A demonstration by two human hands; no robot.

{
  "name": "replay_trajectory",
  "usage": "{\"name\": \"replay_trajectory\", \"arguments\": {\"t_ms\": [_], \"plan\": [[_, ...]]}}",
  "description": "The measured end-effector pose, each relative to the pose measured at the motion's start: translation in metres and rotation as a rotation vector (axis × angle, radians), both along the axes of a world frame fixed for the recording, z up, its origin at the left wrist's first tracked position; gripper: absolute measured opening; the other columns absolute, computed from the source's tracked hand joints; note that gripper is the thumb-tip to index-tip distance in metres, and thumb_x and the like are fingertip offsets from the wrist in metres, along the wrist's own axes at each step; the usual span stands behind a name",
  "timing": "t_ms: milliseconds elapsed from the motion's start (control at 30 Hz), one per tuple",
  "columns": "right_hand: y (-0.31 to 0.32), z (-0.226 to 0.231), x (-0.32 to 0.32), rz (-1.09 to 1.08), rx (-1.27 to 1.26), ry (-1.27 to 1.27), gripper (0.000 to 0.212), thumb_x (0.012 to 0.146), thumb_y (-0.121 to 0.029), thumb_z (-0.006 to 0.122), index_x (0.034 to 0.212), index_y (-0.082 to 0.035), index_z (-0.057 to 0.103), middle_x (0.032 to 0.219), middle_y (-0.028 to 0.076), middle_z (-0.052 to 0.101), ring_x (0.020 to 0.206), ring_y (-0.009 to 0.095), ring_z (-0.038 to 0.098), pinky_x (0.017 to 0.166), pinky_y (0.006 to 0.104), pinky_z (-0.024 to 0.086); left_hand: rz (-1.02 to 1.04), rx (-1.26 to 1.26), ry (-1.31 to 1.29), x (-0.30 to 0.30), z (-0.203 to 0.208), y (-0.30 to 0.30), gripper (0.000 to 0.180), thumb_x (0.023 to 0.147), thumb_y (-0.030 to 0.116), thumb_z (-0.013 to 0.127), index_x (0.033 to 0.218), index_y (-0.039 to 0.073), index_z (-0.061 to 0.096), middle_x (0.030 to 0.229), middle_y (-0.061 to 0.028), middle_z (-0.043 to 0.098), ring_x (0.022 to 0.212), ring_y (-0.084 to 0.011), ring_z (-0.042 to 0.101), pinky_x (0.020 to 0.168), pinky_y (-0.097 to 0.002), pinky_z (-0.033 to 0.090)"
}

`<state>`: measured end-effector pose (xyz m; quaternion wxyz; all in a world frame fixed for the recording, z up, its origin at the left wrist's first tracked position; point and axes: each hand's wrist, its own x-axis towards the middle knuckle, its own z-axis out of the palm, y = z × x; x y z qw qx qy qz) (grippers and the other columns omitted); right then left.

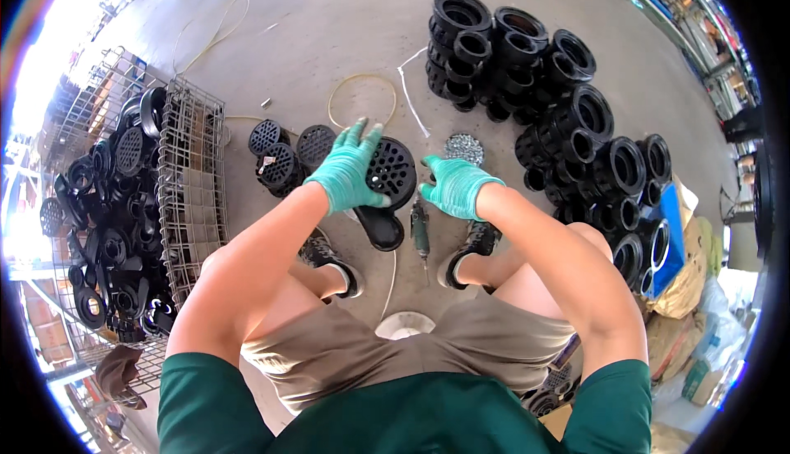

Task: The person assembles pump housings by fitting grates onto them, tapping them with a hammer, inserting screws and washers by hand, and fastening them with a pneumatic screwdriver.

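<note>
On the floor between my feet lies a black drain fitting with a round perforated grate on it. A small silver screw head shows on the grate. My gloved left hand rests at the left edge of this fitting, fingers stretched out and thumb spread toward its lower side. To the right of the grate hovers my gloved right hand, its finger and thumb apart, with nothing visible between them. Just beyond it stands a round container of small metal screws. A green power screwdriver lies below, between the hands.
Loose round grates and stacks of them sit to the left. A wire cage full of black parts stands farther left. Stacked black drain bodies line the right, near a blue sheet. A cord curls across the floor ahead.
</note>
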<state>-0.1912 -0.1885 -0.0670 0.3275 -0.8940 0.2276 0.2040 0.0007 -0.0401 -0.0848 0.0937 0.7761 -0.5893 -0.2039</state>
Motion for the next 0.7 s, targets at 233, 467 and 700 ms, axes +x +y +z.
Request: {"name": "replay_trajectory", "arguments": {"t_ms": [233,467,700], "plan": [[0.005,-0.042,0.031,-0.174,0.073,0.032,0.064,0.097,-0.043,0.056,0.14,0.004,0.045,0.118,0.031,0.065,0.113,0.046,0.062,0.097,0.0486,0.05,0.115,0.251,0.36,0.037,-0.018,0.029,0.132,0.061,0.026,0.096,0.159,-0.002,0.012,0.157,-0.024,0.036,0.143,-0.0335,0.039,0.12,-0.0386,0.033],[0.012,-0.065,0.028,-0.34,0.243,-0.163,0.052,0.098,-0.03,0.058,0.136,0.004,0.049,0.121,0.03,0.065,0.114,0.044,0.062,0.099,0.0462,0.049,0.218,0.214,0.507,0.028,-0.017,0.026,0.122,0.062,0.01,0.095,0.157,-0.001,0.019,0.148,-0.0158,0.048,0.131,-0.0259,0.05,0.116,-0.0366,0.04],[-0.003,-0.037,0.038,-0.364,0.377,-0.293,0.046,0.102,-0.021,0.053,0.139,0.005,0.048,0.129,0.027,0.063,0.118,0.04,0.062,0.101,0.0421,0.047,0.392,0.002,0.728,0.02,-0.017,0.038,0.128,0.057,0.009,0.097,0.158,0.001,0.019,0.145,-0.0169,0.043,0.128,-0.0274,0.049,0.113,-0.0362,0.042]]}}
